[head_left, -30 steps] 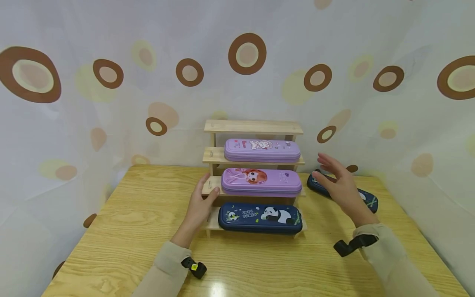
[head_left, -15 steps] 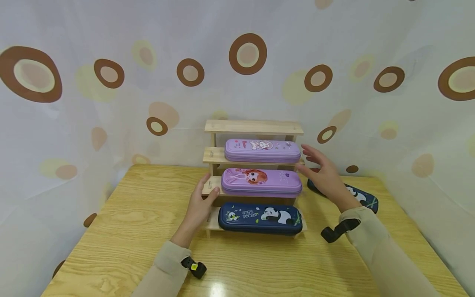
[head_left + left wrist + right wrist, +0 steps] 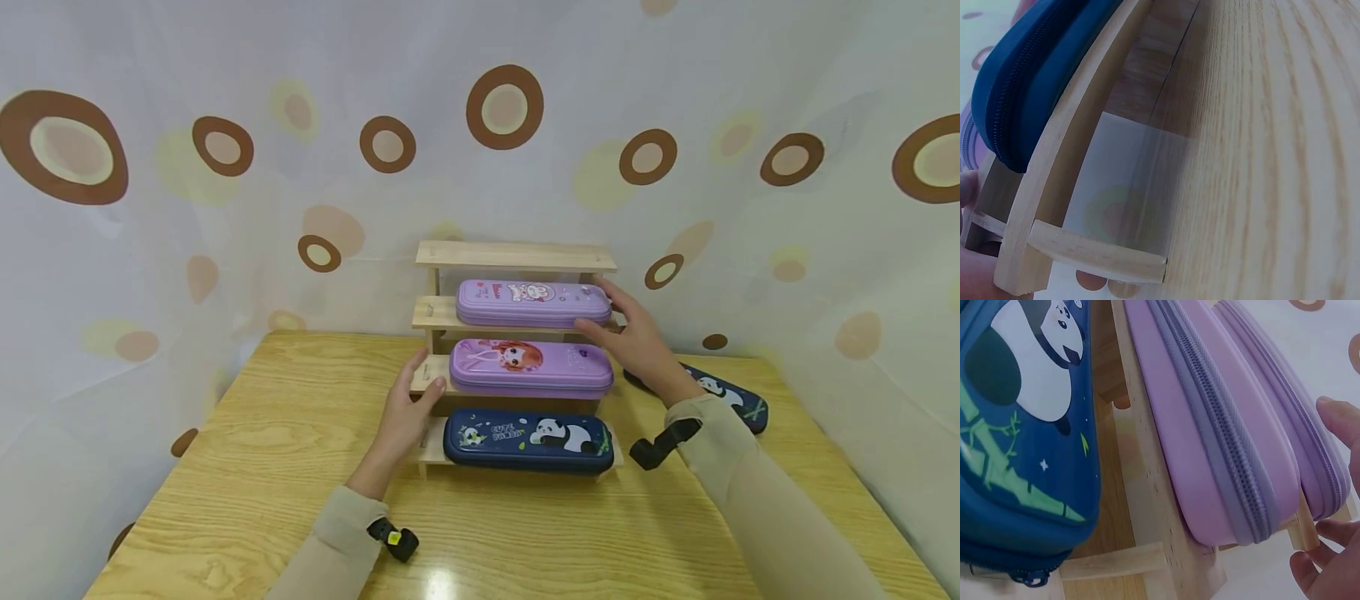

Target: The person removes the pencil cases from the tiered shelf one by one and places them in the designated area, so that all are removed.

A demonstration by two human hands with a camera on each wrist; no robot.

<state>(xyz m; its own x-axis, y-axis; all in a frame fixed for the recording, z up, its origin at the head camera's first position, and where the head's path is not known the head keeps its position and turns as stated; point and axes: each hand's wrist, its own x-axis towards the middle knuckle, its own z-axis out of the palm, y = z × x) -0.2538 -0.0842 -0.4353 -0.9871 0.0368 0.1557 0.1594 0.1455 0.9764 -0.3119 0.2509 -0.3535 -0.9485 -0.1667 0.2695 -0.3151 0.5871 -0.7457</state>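
1. Four pencil cases are in view, three on a small wooden tiered rack [image 3: 516, 255] that stands on a wooden table [image 3: 247, 467] in front of a curtain with brown circles [image 3: 504, 107].
2. The rack's top step is bare wood. The next step down holds a lilac case with a cartoon print [image 3: 534, 302].
3. The step below that holds a purple case with a red-haired girl printed on it [image 3: 531, 368].
4. The lowest step holds a dark blue panda case [image 3: 528, 442], lying flat with its long side toward the viewer.
5. A second dark blue panda case [image 3: 731, 398] lies on the table to the right of the rack, partly hidden behind the right forearm.
6. The left hand [image 3: 405, 412] rests against the left end of the rack, the thumb lying on the edge of the purple case's step. The fingers go behind the wood; the left wrist view shows fingertips [image 3: 1092, 280] below a crossbar, so the hand grips the rack.
7. The right hand [image 3: 637, 337] is at the right end of the lilac case, fingers spread and relaxed, their tips at or just beside the case's end. It grasps nothing.
8. The right wrist view shows the fingers [image 3: 1341, 425] close beside the lilac case's zip edge; I cannot tell whether they touch it.
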